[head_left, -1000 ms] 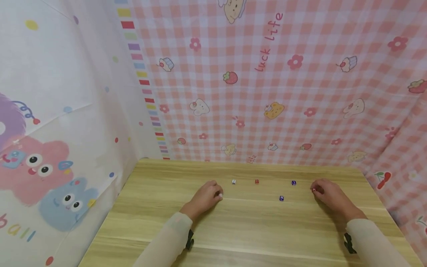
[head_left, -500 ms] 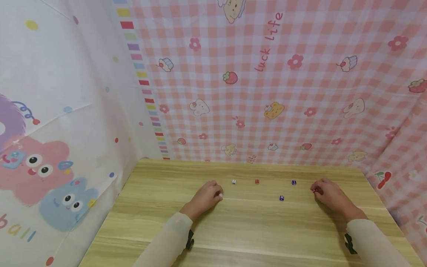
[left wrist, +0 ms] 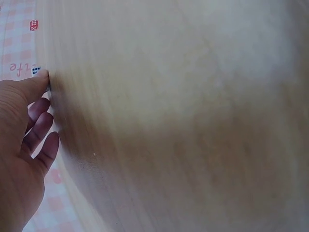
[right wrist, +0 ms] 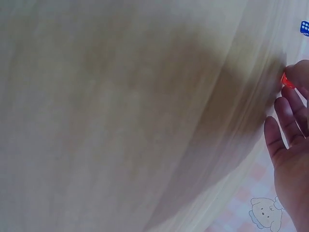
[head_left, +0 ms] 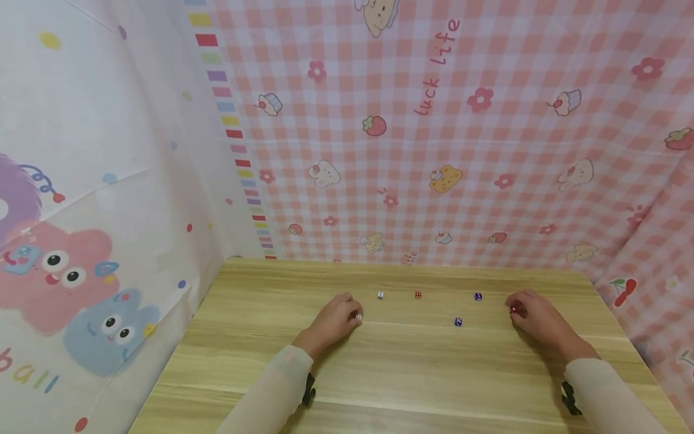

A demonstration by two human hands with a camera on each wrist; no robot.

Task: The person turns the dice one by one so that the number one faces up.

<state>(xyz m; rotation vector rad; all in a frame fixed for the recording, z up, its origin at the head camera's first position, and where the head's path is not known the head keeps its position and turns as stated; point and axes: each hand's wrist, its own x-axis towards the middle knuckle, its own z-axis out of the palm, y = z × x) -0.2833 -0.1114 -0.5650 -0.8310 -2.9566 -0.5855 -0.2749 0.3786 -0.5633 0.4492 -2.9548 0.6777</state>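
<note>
My left hand (head_left: pixel 335 317), on the left part of the table, pinches a white die (head_left: pixel 358 316) between thumb and fingers. Across from it, my right hand (head_left: pixel 538 317) pinches a red die (head_left: pixel 513 310); the right wrist view shows this red die (right wrist: pixel 287 81) partly covered by the thumb and fingertips. Between the hands lie a second white die (head_left: pixel 380 295), another red die (head_left: pixel 418 295) and two blue dice, one farther back (head_left: pixel 478 296) and one nearer the front (head_left: pixel 458 322). Thumb and fingers hide parts of both held dice.
The dice lie on a wood-grain table (head_left: pixel 412 374). A pink checked cloth (head_left: pixel 412 144) hangs along its back edge, and a white printed cloth (head_left: pixel 146 241) hangs at the left. Each wrist bears a dark strap.
The red die in my right fingers has turned and shifted slightly, showing a different face. My left hand and the dice on the table stay where they were.
</note>
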